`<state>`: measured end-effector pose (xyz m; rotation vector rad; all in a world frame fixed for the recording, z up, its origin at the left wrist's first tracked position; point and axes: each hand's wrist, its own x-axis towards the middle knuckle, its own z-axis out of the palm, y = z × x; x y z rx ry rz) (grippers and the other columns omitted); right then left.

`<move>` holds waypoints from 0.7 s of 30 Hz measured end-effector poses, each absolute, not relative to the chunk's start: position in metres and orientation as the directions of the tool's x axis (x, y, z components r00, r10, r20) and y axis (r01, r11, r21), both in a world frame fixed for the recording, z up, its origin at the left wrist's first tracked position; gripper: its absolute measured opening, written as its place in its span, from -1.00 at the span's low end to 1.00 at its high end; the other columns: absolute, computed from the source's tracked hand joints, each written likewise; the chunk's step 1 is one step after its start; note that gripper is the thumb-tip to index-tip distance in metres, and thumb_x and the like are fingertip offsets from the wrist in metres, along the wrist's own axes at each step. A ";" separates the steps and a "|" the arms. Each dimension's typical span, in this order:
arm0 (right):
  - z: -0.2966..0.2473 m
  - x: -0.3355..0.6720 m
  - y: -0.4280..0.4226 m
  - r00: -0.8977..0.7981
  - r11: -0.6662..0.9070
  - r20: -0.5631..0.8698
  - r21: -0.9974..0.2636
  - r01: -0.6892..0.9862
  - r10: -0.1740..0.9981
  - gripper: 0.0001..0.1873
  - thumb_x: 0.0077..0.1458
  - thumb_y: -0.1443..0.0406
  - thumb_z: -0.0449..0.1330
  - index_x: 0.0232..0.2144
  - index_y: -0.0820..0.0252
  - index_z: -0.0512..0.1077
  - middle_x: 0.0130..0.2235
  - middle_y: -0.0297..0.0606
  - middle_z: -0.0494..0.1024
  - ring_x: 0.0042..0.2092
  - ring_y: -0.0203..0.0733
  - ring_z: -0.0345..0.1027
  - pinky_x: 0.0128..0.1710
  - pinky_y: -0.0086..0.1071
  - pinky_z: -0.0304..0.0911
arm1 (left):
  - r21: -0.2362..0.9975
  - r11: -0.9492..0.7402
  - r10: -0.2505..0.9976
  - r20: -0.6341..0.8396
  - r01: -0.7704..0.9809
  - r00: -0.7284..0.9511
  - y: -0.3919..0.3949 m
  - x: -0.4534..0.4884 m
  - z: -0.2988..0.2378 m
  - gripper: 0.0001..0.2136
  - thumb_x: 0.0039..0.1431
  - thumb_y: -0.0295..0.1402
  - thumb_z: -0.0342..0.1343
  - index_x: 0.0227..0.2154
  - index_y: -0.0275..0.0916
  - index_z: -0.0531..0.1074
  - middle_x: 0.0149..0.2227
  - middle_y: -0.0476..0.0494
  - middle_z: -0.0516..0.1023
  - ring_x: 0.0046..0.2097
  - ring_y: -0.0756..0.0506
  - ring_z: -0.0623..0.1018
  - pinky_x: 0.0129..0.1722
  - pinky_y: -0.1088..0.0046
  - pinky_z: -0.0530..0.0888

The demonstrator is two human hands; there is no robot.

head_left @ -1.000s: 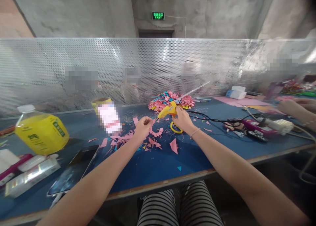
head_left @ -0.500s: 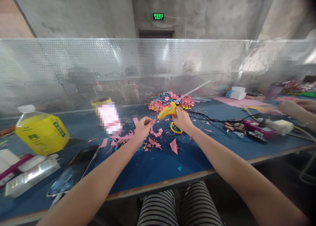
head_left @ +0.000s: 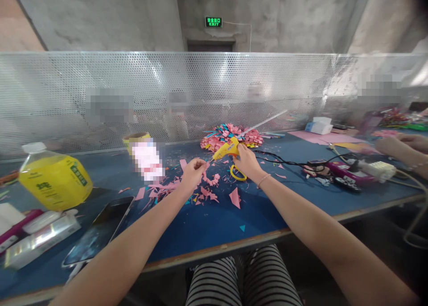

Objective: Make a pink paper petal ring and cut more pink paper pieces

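Note:
My right hand [head_left: 247,161] is wrapped round a yellow hot glue gun [head_left: 226,150], a long pale glue stick [head_left: 265,122] jutting up from its back. The gun's nozzle points left, close to the fingertips of my left hand [head_left: 194,171]. That hand pinches a small piece of pink paper [head_left: 207,165], mostly hidden by the fingers. Yellow-handled scissors [head_left: 238,173] lie under my right hand, their blades out of sight. Pink paper scraps [head_left: 209,193] spread over the blue table below my hands. Behind the gun sits a heap of pink, blue and yellow paper pieces [head_left: 219,136].
On the left stand a yellow-filled bottle [head_left: 55,176] and a phone [head_left: 100,230] lying flat. A lit screen [head_left: 146,159] leans against a yellow roll [head_left: 136,137]. Black cords run right to a purple power strip [head_left: 349,174]. Another person's hands [head_left: 401,147] are at far right.
Almost nothing differs. Both hands and the glue gun keep their places, with the nozzle near the pinched paper; the whole view has shifted very slightly.

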<state>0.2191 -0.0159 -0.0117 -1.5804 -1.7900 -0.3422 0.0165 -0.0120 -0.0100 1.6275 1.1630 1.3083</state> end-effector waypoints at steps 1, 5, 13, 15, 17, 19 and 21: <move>-0.011 0.219 -0.016 0.005 0.214 0.656 -0.254 0.943 0.755 -0.75 -0.02 0.33 0.01 -0.23 0.31 0.24 -0.17 -0.02 0.40 -0.17 -0.04 0.29 -0.21 -0.28 0.18 | 0.926 -0.319 0.948 0.311 0.200 0.071 -0.012 0.016 -0.010 -0.86 -0.17 -0.32 0.16 -0.53 -0.27 0.37 -0.57 0.02 0.36 -0.51 0.05 0.33 -0.49 0.53 0.24; -0.012 0.219 -0.015 0.009 0.206 0.655 -0.251 0.946 0.756 -0.73 -0.01 0.33 0.00 -0.20 0.30 0.23 -0.16 -0.02 0.39 -0.16 -0.04 0.29 -0.21 -0.28 0.18 | 0.928 -0.325 0.946 0.316 0.185 0.075 -0.013 0.017 -0.008 -0.86 -0.17 -0.32 0.17 -0.54 -0.27 0.37 -0.57 0.03 0.36 -0.51 0.05 0.32 -0.50 0.53 0.24; -0.011 0.217 -0.017 0.106 0.115 0.594 -0.321 0.940 0.798 -0.68 -0.05 0.21 0.07 -0.24 0.28 0.20 -0.18 -0.06 0.39 -0.17 -0.06 0.31 -0.25 -0.32 0.19 | 0.930 -0.307 0.952 0.298 0.200 0.073 -0.014 0.017 -0.006 -0.85 -0.16 -0.32 0.14 -0.52 -0.27 0.36 -0.52 -0.02 0.38 -0.46 0.03 0.34 -0.45 0.51 0.25; -0.010 0.218 -0.018 0.129 0.082 0.556 -0.339 0.937 0.821 -0.65 -0.06 0.17 0.08 -0.24 0.27 0.18 -0.17 -0.06 0.39 -0.14 -0.06 0.30 -0.24 -0.33 0.19 | 0.929 -0.306 0.952 0.297 0.209 0.075 -0.013 0.016 -0.006 -0.84 -0.16 -0.30 0.16 -0.51 -0.27 0.36 -0.51 -0.02 0.38 -0.45 0.03 0.35 -0.43 0.51 0.25; -0.009 0.220 -0.018 0.156 0.043 0.509 -0.357 0.933 0.846 -0.62 -0.06 0.15 0.09 -0.23 0.26 0.18 -0.15 -0.06 0.39 -0.13 -0.06 0.30 -0.25 -0.34 0.19 | 0.930 -0.295 0.956 0.286 0.219 0.072 -0.013 0.015 -0.006 -0.82 -0.17 -0.29 0.17 -0.51 -0.27 0.36 -0.50 -0.02 0.38 -0.43 0.02 0.35 -0.42 0.51 0.25; -0.010 0.223 -0.017 0.179 0.002 0.461 -0.366 0.931 0.869 -0.60 -0.05 0.13 0.08 -0.21 0.27 0.17 -0.14 -0.04 0.38 -0.13 -0.05 0.31 -0.27 -0.35 0.20 | 0.934 -0.279 0.960 0.271 0.221 0.067 -0.012 0.015 -0.006 -0.81 -0.17 -0.28 0.17 -0.50 -0.27 0.36 -0.48 -0.03 0.39 -0.41 0.02 0.36 -0.41 0.50 0.26; -0.011 0.227 -0.015 0.191 -0.028 0.421 -0.363 0.931 0.887 -0.57 -0.04 0.12 0.08 -0.19 0.30 0.17 -0.14 -0.01 0.38 -0.14 -0.04 0.32 -0.28 -0.34 0.20 | 0.938 -0.275 0.961 0.267 0.210 0.068 -0.012 0.014 -0.007 -0.82 -0.17 -0.29 0.17 -0.49 -0.27 0.37 -0.48 -0.03 0.40 -0.40 0.02 0.37 -0.40 0.50 0.26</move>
